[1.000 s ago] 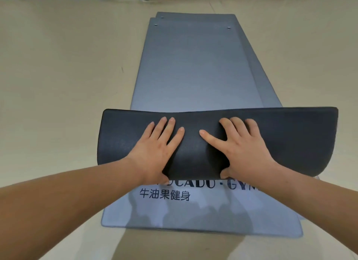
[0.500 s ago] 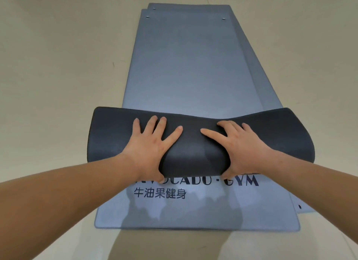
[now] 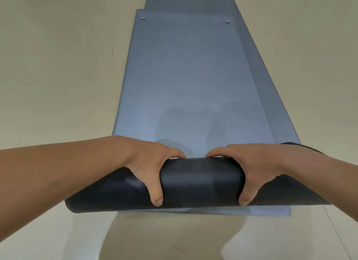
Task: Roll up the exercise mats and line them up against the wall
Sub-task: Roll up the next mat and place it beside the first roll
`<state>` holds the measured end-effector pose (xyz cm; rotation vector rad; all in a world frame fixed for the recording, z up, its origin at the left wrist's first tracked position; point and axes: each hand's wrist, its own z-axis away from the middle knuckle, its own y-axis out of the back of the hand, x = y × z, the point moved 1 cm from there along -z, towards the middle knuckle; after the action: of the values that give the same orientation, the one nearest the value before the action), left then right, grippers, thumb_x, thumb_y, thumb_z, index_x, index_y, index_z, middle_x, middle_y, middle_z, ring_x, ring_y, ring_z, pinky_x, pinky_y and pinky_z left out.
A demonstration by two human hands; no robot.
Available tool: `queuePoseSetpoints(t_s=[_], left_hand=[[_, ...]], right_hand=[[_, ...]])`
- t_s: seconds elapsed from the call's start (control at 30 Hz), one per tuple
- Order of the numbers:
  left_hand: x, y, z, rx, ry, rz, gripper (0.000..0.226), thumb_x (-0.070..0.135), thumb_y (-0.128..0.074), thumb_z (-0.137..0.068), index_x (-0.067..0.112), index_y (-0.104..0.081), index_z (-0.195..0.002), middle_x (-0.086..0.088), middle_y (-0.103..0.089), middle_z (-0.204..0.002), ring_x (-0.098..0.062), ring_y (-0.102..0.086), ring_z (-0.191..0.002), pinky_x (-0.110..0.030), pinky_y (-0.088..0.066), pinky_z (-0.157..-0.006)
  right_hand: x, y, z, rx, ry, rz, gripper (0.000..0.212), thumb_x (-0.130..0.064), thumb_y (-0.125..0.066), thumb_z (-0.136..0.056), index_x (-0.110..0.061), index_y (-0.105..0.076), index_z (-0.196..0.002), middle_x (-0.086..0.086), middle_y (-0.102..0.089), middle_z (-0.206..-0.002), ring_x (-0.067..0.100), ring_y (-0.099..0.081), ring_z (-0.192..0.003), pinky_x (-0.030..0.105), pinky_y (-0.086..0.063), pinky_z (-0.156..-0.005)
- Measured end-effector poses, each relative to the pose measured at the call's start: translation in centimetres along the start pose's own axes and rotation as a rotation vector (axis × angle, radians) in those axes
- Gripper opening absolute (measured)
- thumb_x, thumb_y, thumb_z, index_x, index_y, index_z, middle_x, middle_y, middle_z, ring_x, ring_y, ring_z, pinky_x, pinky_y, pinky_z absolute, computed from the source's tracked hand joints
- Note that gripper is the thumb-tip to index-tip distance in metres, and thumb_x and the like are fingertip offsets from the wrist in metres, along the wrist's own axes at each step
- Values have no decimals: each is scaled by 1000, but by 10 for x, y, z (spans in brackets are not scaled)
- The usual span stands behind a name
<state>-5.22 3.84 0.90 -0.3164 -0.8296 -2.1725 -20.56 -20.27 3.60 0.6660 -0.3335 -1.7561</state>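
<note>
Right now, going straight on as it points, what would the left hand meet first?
The left hand, gripping the dark roll, would probably meet only the flat grey mat ahead; beyond looks free.

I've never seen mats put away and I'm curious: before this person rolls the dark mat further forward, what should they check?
1. Left hand and right hand both grip the roll: ok.
2. Roll even across its width: not ok. It is tight between the hands, looser and flared at both ends.
3. Unrolled stretch of the top mat lies flat with nothing on it: ok.
4. Lower mat lies flat, not caught in the roll: ok.
5. Room at the wall for the finished roll: cannot tell, no wall in view.
</note>
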Motion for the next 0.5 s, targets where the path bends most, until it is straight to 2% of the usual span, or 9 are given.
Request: queuePoseSetpoints(t_s=[0.1,0.17,0.23,0.33,0.43,0.47,0.5], left_hand=[[-8,0,-10,-113,66,44,111,62,-99,-44,62,-42,-140,27,-57,-129,-8,-62,-118,-40,-54,-104],[-15,5,-7,-78,104,62,110,62,-99,-47,57,-45,-143,25,-55,-134,-10,-60,-123,-40,-51,-108],[-24,15,5,39,151,90,111,65,-96,-54,49,-43,-150,21,-51,-144,-12,-55,-131,-40,-46,-113],[-29,29,23,354,229,-64,111,80,-81,-63,38,-38,-157,15,-43,-157,-16,-47,-141,-43,-44,-113],[-18,27,31,683,226,-276,83,78,-64,-82,35,-46,-151,11,-51,-147,-18,-52,-130,-39,-50,-99],[-13,23,31,734,187,-342,75,76,-58,-87,35,-48,-149,9,-54,-141,-19,-54,-125,-38,-50,-95],[-8,17,29,734,151,-391,76,78,-54,-86,35,-48,-147,7,-55,-137,-20,-54,-121,-39,-49,-94]], right_hand=[[8,-5,-28,-195,-8,-213,108,-43,-101,-49,-75,-38,-130,-32,-54,-129,9,-57,-124,42,-52,-105],[14,2,-46,-266,15,-300,102,-32,-103,-51,-72,-49,-127,-29,-63,-128,13,-62,-123,45,-55,-102],[22,17,-56,-277,12,-357,100,-27,-105,-49,-66,-57,-127,-24,-67,-129,17,-66,-121,47,-58,-99],[39,38,-66,-161,-64,-396,107,-35,-106,-46,-63,-54,-136,-18,-60,-140,19,-61,-128,50,-54,-105],[49,61,-65,92,-126,-327,123,-55,-102,-46,-58,-38,-151,-11,-46,-150,21,-48,-139,50,-40,-117],[49,68,-63,172,-132,-320,121,-56,-101,-49,-55,-37,-152,-10,-46,-149,21,-48,-138,49,-40,-116],[50,73,-62,244,-133,-306,117,-57,-99,-52,-52,-39,-152,-10,-48,-147,20,-50,-135,47,-41,-114]])
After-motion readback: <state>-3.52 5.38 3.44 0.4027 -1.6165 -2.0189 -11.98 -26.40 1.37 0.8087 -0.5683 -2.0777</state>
